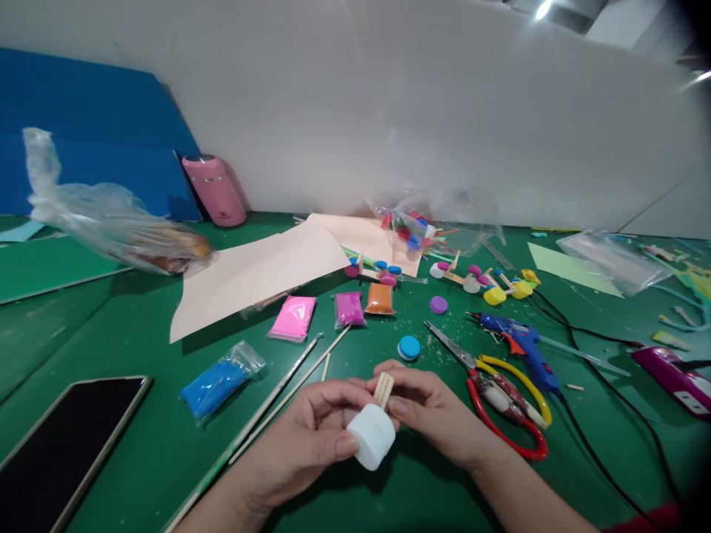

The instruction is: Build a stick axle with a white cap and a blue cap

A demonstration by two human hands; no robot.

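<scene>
My left hand [308, 437] is closed around a white bottle cap [371, 437], thumb pressed on its side. My right hand [436, 411] pinches a small bundle of short wooden sticks [383, 388] that stands on top of the cap. Both hands hover low over the green table [138, 348], near its front edge. Long thin wooden skewers [289, 396] lie on the table just left of my hands. A blue cap [409, 347] rests a little beyond my fingers.
Clay packets in blue [219, 381], pink [292, 317], magenta [349, 308] and orange [381, 298] lie ahead. Red-handled pliers [508, 414], scissors [451, 346] and a blue glue gun [522, 344] sit to the right. A phone [61, 440] lies left; a pink bottle [215, 190] stands at the back.
</scene>
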